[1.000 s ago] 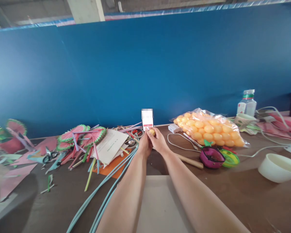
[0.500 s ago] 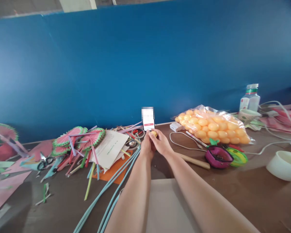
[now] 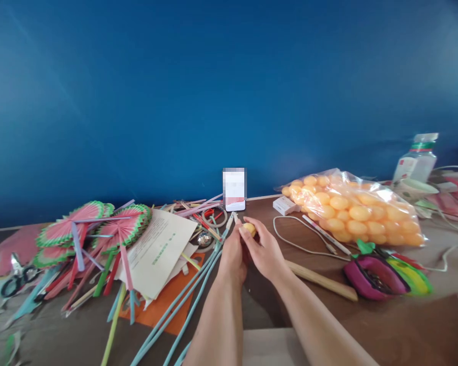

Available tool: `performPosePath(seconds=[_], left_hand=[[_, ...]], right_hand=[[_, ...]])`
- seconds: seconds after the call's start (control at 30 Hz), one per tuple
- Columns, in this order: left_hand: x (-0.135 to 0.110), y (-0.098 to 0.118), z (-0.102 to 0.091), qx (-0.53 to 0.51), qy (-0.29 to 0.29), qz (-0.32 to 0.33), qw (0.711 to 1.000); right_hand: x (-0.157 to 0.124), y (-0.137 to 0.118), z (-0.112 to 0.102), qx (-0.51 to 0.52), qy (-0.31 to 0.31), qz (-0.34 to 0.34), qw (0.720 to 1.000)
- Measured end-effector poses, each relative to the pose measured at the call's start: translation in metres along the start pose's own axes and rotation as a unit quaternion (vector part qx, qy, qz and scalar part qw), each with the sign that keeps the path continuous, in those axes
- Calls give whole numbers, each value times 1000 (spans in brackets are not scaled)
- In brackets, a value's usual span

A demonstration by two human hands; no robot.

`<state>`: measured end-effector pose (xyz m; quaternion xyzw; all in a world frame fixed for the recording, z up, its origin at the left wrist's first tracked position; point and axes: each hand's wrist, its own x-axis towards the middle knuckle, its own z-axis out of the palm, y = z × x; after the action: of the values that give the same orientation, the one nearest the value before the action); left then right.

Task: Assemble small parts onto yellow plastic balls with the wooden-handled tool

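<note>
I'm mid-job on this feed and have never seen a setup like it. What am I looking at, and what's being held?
There is no machine here: these are a person's bare hands, seen by a camera worn on the head, looking forward and down. The left hand and right hand meet around a small yellow object. The right fingers touch it; the left grip is too hidden to tell. Just beyond, a phone stands before a blue panel. On the brown table, paper fans and a printed sheet lie to the left; a clear bag of orange balls and a purple pouch to the right.
</note>
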<state>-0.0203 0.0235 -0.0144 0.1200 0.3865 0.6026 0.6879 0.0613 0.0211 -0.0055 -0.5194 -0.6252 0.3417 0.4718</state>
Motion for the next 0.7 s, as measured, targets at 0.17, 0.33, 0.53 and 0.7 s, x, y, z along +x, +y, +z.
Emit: performPosePath(seconds=[0.17, 0.33, 0.53, 0.7], left_hand=[[0, -1, -1, -1, -2, 3, 1000], [-2, 1, -1, 6, 1, -6, 1000], [-5, 4, 2, -7, 34, -31, 999], [-7, 3, 4, -1, -21, -11, 1000]], right_hand=[[-1, 2, -2, 11, 0, 10, 1000], [-1, -1, -2, 52, -15, 27, 998], [0, -1, -3, 77, -20, 47, 996], [0, -4, -6, 99, -14, 44, 994]])
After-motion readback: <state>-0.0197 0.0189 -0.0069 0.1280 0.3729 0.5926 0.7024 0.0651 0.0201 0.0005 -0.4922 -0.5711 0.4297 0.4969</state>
